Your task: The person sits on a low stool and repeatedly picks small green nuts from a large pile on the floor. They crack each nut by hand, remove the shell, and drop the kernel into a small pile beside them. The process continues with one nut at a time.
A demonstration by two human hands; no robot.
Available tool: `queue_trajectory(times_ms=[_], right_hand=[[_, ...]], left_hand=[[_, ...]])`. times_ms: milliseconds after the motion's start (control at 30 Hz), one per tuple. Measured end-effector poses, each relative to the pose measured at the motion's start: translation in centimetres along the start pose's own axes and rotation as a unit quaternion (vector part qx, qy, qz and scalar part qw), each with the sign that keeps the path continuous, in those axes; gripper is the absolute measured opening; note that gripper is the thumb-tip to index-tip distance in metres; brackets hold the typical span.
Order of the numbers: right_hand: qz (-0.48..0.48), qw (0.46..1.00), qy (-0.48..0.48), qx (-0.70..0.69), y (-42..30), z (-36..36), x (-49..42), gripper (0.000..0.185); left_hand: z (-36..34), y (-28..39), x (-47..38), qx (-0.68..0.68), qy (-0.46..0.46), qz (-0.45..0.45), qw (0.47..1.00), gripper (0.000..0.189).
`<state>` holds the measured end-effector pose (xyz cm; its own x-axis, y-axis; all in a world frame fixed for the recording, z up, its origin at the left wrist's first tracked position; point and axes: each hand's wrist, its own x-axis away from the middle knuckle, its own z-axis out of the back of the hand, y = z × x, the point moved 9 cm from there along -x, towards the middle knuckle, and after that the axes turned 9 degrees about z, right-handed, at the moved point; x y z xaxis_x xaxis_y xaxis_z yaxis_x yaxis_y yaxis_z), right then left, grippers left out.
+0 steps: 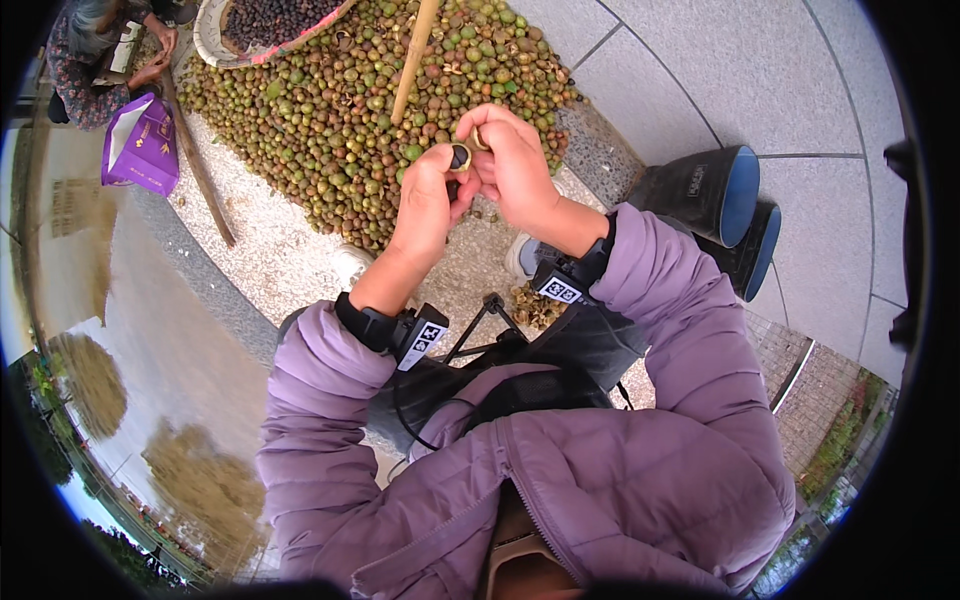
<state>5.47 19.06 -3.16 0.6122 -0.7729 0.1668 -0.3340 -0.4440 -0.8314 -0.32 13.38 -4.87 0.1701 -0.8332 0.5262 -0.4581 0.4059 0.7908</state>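
Note:
Over a big heap of round green and brown fruits (330,142), apparently tea-oil camellia, my two hands are close together. Between the thumb and fingers of my left hand (426,199) is a split fruit (460,157), its dark seed showing inside the pale husk. A second dark piece shows below it, partly hidden by the fingers. My right hand (517,169) pinches a pale piece of husk (478,138) right beside the split fruit.
A rimmed basket (206,34) of dark seeds rests at the heap's far edge, near a bamboo pole (415,64). Another person's hands (156,60) are at far left, by a purple bag (142,150) and a stick (199,165). Rubber boots (694,195) and husks (536,306) lie nearer.

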Motion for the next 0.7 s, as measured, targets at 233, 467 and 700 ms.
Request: queue_trajectory(times_ms=[233, 467, 700], right_hand=[[0.085, 0.967, -0.152, 0.187, -2.3, -1.5, 0.0, 0.022], [0.259, 0.828, -0.231, 0.441, -4.1, -4.1, 0.9, 0.024], [0.261, 0.808, -0.320, 0.420, -2.9, -4.7, 1.6, 0.020]], left_hand=[[-1.0, 0.2, 0.7, 0.092, -0.082, 0.048, 0.991, 0.038], [-0.4, 0.1, 1.3, 0.078, -0.098, 0.099, 0.987, 0.049], [0.4, -1.0, 2.0, 0.075, -0.102, 0.155, 0.980, 0.045]])
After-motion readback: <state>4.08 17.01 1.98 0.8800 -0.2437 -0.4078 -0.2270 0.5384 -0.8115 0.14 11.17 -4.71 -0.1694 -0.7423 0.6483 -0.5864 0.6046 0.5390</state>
